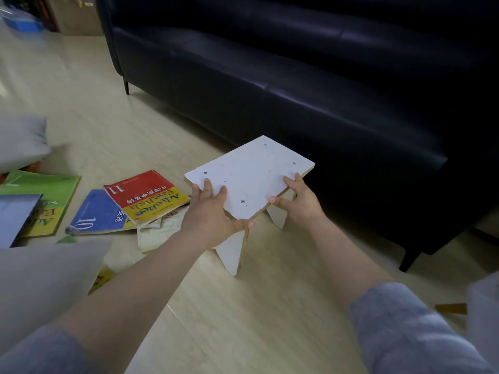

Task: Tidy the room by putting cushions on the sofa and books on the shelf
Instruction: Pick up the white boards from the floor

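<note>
1. Your left grip (213,209) and right grip (302,201) each pinch the stool (251,174) edge, near the sofa (297,76).
2. Books (145,195) lie on floor (243,319) left of stool; cushions (46,279) near left, beside them.

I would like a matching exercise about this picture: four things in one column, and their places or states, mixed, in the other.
1 stool
2 red book
3 blue book
4 sofa

a partly under the red book
b held by left hand and right hand
c marked 11
d dark, behind the stool

Pairs: 1-b, 2-c, 3-a, 4-d
</note>
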A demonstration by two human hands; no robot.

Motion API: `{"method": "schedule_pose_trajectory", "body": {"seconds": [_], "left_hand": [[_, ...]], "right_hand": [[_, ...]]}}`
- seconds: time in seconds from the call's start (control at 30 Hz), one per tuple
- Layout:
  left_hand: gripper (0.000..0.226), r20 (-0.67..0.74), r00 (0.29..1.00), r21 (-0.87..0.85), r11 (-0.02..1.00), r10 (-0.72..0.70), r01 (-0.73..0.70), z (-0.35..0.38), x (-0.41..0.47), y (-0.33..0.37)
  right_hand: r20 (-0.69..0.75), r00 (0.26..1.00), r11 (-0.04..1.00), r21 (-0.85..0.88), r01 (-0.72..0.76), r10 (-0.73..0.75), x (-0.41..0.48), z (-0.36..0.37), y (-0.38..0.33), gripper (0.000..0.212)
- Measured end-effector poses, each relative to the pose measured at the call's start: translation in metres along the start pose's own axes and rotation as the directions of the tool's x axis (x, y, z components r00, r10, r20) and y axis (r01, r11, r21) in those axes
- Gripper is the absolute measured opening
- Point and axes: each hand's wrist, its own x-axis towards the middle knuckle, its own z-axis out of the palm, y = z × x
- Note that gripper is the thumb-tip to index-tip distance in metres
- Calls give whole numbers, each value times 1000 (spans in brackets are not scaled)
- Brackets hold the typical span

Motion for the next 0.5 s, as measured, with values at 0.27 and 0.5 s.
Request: {"method": "schedule_pose_trajectory", "body": {"seconds": [0.27, 0.5], "left_hand": [[103, -48, 998, -119, 992, 28, -33, 0, -1, -3], [68, -220, 969, -348, 918, 116, -189, -3, -51, -37]], "right_hand": [[-129, 991, 997, 71, -21, 30, -16, 0, -13, 65], [-180, 982, 986, 141, 91, -65, -80, 18, -16, 44]]}}
